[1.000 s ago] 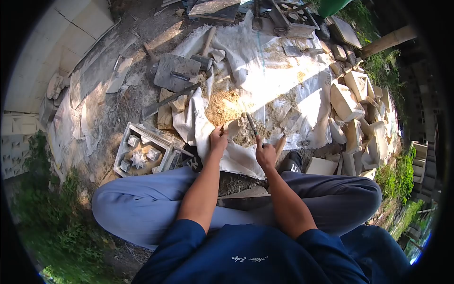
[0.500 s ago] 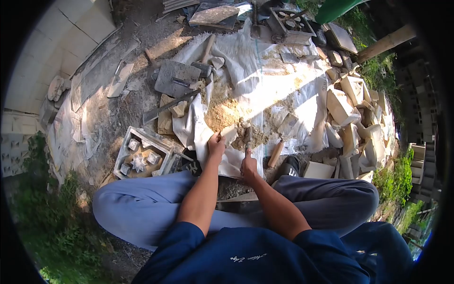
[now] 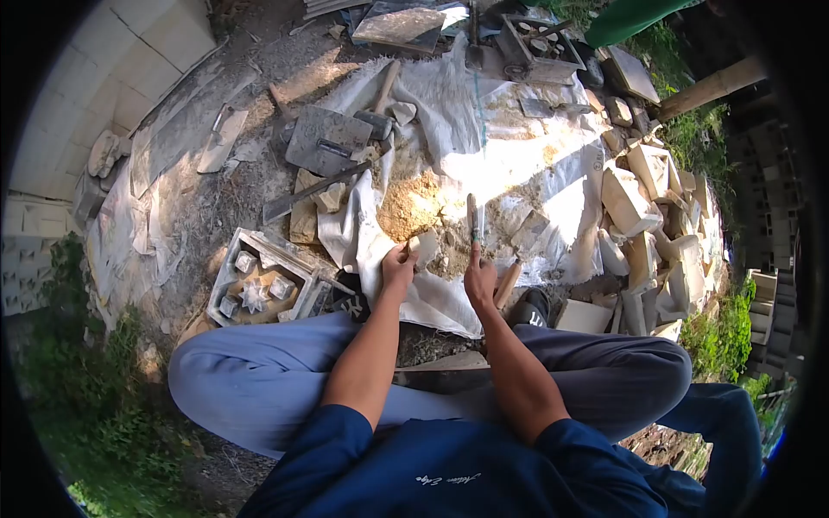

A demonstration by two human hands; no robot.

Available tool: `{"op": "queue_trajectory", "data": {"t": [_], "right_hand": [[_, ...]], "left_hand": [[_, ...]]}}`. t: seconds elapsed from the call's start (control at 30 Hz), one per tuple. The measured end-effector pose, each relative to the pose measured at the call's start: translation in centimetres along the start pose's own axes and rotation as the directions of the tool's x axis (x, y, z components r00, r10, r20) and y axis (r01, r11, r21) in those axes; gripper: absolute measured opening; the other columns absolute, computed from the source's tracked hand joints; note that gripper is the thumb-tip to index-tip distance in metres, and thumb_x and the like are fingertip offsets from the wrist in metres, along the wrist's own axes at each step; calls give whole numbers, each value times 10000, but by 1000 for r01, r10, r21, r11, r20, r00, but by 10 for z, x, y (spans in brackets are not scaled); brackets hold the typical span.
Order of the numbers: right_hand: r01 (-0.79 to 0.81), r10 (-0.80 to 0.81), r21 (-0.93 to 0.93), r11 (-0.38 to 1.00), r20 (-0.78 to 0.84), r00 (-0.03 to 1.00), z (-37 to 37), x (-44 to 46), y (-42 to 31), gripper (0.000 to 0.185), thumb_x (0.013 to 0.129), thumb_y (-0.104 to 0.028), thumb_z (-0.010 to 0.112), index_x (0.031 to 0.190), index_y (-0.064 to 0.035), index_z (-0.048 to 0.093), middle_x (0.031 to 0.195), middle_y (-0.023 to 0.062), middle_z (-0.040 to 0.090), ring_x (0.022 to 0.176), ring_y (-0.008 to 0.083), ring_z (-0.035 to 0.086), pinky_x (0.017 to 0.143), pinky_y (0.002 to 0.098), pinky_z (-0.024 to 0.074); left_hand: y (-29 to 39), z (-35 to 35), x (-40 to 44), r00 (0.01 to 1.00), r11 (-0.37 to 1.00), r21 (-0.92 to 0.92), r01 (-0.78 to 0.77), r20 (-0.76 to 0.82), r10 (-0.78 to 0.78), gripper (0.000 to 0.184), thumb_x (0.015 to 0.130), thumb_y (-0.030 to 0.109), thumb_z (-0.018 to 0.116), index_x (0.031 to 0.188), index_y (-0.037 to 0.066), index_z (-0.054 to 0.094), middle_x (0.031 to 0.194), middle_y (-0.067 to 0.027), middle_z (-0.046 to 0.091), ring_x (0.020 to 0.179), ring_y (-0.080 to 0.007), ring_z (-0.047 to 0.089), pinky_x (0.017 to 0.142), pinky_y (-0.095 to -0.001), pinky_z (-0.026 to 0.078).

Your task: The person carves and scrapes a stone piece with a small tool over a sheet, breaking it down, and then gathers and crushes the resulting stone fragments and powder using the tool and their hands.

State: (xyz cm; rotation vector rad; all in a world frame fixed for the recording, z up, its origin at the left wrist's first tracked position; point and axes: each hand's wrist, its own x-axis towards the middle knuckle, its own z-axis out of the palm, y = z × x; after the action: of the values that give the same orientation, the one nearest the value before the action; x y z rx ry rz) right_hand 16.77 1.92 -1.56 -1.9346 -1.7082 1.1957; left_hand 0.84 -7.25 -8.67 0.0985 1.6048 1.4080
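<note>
The person's two hands are a little way apart, each one closed on something. The left hand (image 3: 397, 266) pinches the near edge of a pale flat piece (image 3: 424, 248), which sits over the white sheet (image 3: 442, 302), just by a pile of yellow powder (image 3: 408, 209). The right hand (image 3: 480, 281) is wrapped around a slim tool (image 3: 473, 220), with one finger laid along it and the tip pointing away from the body. The pale piece looks light, stiff and dry — it may snap or crumble if squeezed hard, so a soft pinch on its thick near edge seems best. The tool looks hard and thin, not heavy, and easy to hold low on its handle, though dust could make it a bit slippery. A round wooden handle (image 3: 509, 283) lies just beside the right hand. Near the left knee is a box (image 3: 278, 249) with a star shape (image 3: 253, 295) inside.
</note>
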Motion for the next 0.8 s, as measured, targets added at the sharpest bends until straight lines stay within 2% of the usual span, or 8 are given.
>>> {"op": "queue_trajectory", "data": {"t": [0.07,0.17,0.23,0.33,0.57,0.67,0.77,0.8], "right_hand": [[138,-139,154,978,-6,990,-3,2,-29,754,980,-600,423,570,30,361,491,44,307,514,138,296,486,408,207],[261,-265,254,931,-18,964,1,9,-44,736,988,-587,416,580,22,356,498,37,296,520,138,268,496,410,180],[269,-274,144,952,21,961,20,27,-13,795,972,-628,394,577,58,464,514,129,462,513,225,458,523,453,331],[-64,100,-146,987,254,962,8,6,-14,924,911,-720,380,800,151,668,913,435,602,1021,523,610,938,508,448],[-83,105,-136,987,161,981,23,21,6,876,926,-701,400,661,109,605,651,267,604,668,367,620,688,490,455],[141,-146,65,988,77,986,4,17,-25,810,982,-616,368,616,93,512,473,167,432,464,262,388,529,477,322],[284,-289,217,934,-8,957,6,24,-22,785,994,-587,366,611,84,506,466,160,420,457,256,365,519,481,304],[230,-240,138,963,63,969,4,24,-16,801,974,-624,373,686,89,596,587,235,559,554,335,535,601,500,403]], "left_hand": [[1,0,2,1000,1000,-8,8,20,-8,402,929,83,645,1303,5,522,1022,-87,673,801,-142,639,630,-281,532],[-2,-2,1,999,994,104,27,-35,-24,416,927,86,651,1316,16,523,1022,-79,673,820,-139,638,629,-277,532],[1,-1,-1,999,999,35,19,-49,-17,444,905,76,676,1310,-23,523,958,-81,677,815,-134,617,711,-266,491],[-3,-2,0,997,994,88,-64,-37,68,468,898,75,686,1321,-31,514,957,-80,671,817,-137,612,713,-274,491],[-1,-1,-2,999,999,26,-27,-28,28,456,906,59,671,1325,-31,513,963,-79,677,813,-129,618,708,-265,490],[-5,-1,0,996,997,24,-73,-42,74,433,910,56,664,1310,-31,521,967,-76,686,804,-129,626,712,-257,493],[-2,-1,0,1000,999,37,-28,-14,28,439,917,66,659,1325,-1,512,1037,-84,668,888,-158,641,704,-287,550],[7,2,-6,1000,1000,9,-1,-20,1,433,917,66,661,1314,-21,515,1022,-83,673,859,-145,633,712,-276,519]]}}
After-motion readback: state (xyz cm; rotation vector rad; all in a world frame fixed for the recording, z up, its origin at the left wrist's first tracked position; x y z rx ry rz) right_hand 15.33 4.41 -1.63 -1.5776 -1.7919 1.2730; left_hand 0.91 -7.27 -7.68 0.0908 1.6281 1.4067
